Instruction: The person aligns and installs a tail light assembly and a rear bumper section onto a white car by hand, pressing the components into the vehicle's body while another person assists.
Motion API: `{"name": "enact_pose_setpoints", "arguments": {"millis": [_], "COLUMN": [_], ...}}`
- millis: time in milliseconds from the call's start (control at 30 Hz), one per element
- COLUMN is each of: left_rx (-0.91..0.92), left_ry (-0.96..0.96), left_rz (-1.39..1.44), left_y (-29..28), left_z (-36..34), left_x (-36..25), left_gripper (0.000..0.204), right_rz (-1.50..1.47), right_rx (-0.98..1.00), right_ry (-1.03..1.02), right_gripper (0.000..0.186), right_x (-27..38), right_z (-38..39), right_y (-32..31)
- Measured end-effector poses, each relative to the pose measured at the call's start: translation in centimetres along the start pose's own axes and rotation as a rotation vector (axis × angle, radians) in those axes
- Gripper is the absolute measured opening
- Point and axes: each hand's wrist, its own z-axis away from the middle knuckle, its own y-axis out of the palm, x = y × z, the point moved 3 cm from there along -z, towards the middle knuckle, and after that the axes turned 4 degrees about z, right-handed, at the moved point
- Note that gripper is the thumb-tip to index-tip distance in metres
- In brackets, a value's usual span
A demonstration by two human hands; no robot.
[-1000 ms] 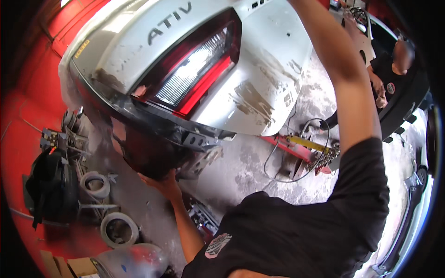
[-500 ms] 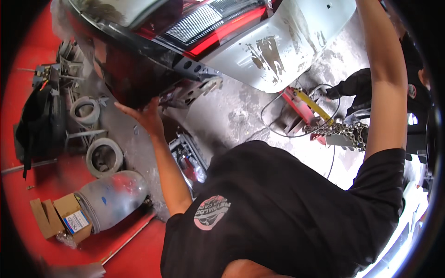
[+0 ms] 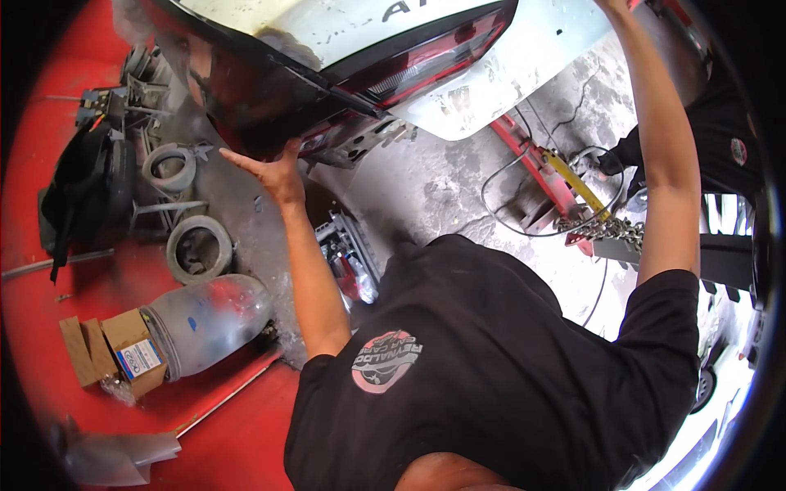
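Observation:
The rear end of a car fills the top of the view. It has a red and clear tail light (image 3: 426, 65), a pale body panel (image 3: 483, 102) with worn patches, and a dark lower section (image 3: 246, 106). My left hand (image 3: 278, 173) is raised at the lower edge of that dark section, with thumb and fingers spread. Some fingertips overlap the edge; whether they touch it I cannot tell. A bare metal bracket with holes (image 3: 360, 145) shows just right of this hand. My right hand (image 3: 612, 3) reaches up by the pale panel's right side, mostly cut off by the top rim.
A red and yellow jack-like stand (image 3: 573, 182) with a chain (image 3: 621, 233) and cable is on the right, near another person in black (image 3: 716, 135). On the left lie grey rings (image 3: 199, 250), a clear plastic container (image 3: 217, 315), a cardboard box (image 3: 135, 348) and a black bag (image 3: 86, 188).
The car's rear now sits higher in the picture, and its tail light appears narrower. My left hand has moved slightly up and right in view, its fingers still spread. More of my right hand shows.

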Motion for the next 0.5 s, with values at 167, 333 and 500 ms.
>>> {"name": "enact_pose_setpoints", "arguments": {"millis": [167,333,500], "left_rx": [-0.014,-0.015,-0.022], "left_ry": [-0.021,-0.068,-0.079], "left_rz": [-0.038,0.032,0.036], "left_y": [0.1,0.1,0.0], "left_z": [0.4,0.6,0.0], "left_x": [-0.3,-0.5,-0.7], "left_gripper": [0.146,0.148,0.149], "right_rz": [0.065,0.105,0.081], "right_rx": [0.072,0.097,0.133], "right_ry": [0.118,0.113,0.106], "right_gripper": [0.053,0.056,0.057], "right_x": [-2.6,-4.9,-4.2], "right_z": [4.9,6.7,5.8], "right_y": [2.3,3.7,4.4]}}
